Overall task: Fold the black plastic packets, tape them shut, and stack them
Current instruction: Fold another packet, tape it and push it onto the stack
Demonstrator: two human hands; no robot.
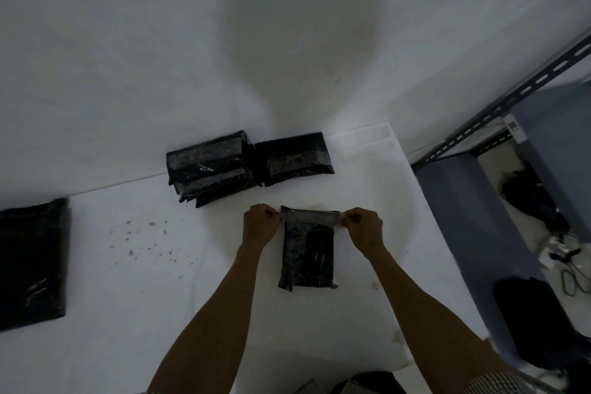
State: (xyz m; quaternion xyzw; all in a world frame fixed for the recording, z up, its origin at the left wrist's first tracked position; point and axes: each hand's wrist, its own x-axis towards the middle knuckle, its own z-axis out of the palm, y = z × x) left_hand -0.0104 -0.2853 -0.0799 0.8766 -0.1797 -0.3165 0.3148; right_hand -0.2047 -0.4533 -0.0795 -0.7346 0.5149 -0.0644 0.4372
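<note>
the left hand and the right hand each pinch one end of a strip of clear tape, fingers curled, the strip stretched flat between them across the far end of a folded black packet. that packet lies lengthwise on the white table, between the two forearms. beyond it, against the wall, sits a stack of taped packets, and just to its right a single taped packet touching the stack. at the left edge of the table lies a pile of larger flat black bags, well apart from the hands. a grey metal shelf frame stands to the right of the table
</note>
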